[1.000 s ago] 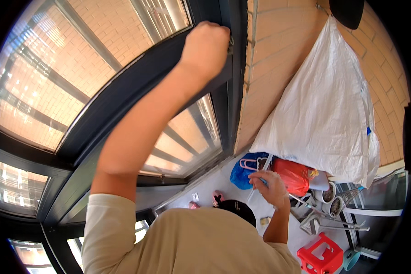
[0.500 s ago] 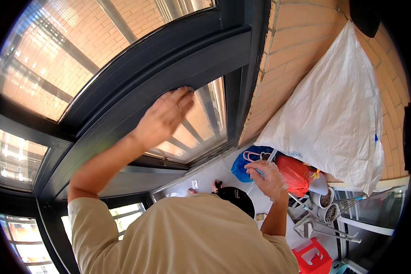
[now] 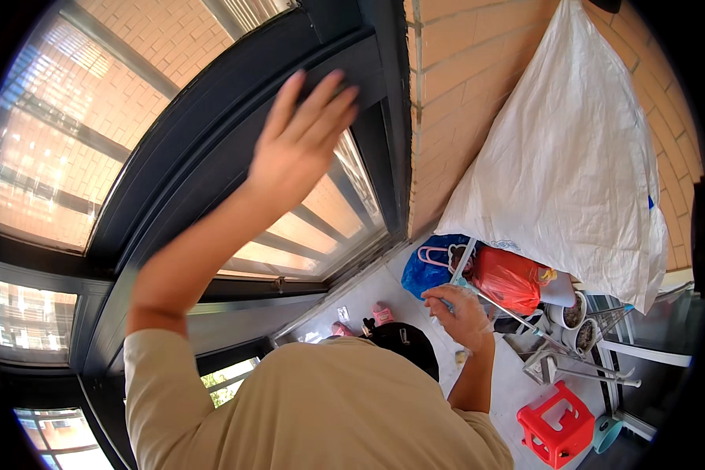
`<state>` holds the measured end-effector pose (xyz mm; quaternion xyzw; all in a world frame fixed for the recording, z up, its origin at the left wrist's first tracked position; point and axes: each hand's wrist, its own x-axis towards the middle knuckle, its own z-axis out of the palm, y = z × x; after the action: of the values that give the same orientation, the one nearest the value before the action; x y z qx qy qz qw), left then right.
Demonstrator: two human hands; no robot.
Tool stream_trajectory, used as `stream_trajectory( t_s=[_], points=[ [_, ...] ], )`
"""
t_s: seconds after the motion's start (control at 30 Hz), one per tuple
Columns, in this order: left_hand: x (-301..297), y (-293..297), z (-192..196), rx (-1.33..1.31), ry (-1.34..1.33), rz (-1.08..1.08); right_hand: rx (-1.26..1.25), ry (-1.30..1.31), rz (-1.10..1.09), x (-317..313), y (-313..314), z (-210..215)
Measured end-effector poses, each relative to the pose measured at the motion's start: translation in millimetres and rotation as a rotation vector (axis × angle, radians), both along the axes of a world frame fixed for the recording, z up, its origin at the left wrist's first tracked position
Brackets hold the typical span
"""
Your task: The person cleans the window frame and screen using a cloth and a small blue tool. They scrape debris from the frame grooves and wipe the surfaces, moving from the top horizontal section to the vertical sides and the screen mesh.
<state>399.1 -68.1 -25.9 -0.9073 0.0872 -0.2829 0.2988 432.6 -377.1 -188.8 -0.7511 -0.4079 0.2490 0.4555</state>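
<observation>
My left hand (image 3: 301, 141) is raised with its fingers stretched out and spread, blurred by motion. It lies in front of the dark grey window frame (image 3: 235, 176), near the top of the lower glass pane (image 3: 313, 223); whether the fingertips touch the frame I cannot tell. Lower on the right, my right hand (image 3: 464, 317) is half closed, with thumb and fingers drawn together. Thin clear plastic, seemingly a loose disposable glove, wraps its palm and wrist. Anything between its fingers is hidden.
A big white woven sheet (image 3: 560, 172) hangs on the brick wall (image 3: 470, 86). Below it are a blue bag (image 3: 423, 276), a red bag (image 3: 507, 278), metal poles (image 3: 517, 312) and plant pots (image 3: 572, 312). A red stool (image 3: 558, 423) stands on the tiled floor (image 3: 503, 376).
My left hand has moved up along the frame, and its bent fingers have spread. The right hand stays in much the same pose. The whole view has shifted slightly.
</observation>
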Motion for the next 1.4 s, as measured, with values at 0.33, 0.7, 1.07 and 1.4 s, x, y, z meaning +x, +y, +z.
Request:
stream_trajectory(
  t_s=[0.33,0.7,1.07,1.4],
  points=[
    [38.5,-1.7,13.5,0.056,-0.071,0.029,-0.084,0.081,-0.041,1.1,-4.8,9.3],
    [-163.8,31.0,-23.3,0.038,-0.407,0.342,-0.112,0.007,0.163,5.1,27.0,17.4],
    [-207.7,40.8,-77.8,-0.261,-0.782,0.485,-0.051,0.035,0.485,-6.4,93.7,48.4],
    [-335.4,48.0,-68.6,-0.172,-1.133,0.831,-0.176,0.030,0.657,-36.5,135.8,53.2]
  ],
)
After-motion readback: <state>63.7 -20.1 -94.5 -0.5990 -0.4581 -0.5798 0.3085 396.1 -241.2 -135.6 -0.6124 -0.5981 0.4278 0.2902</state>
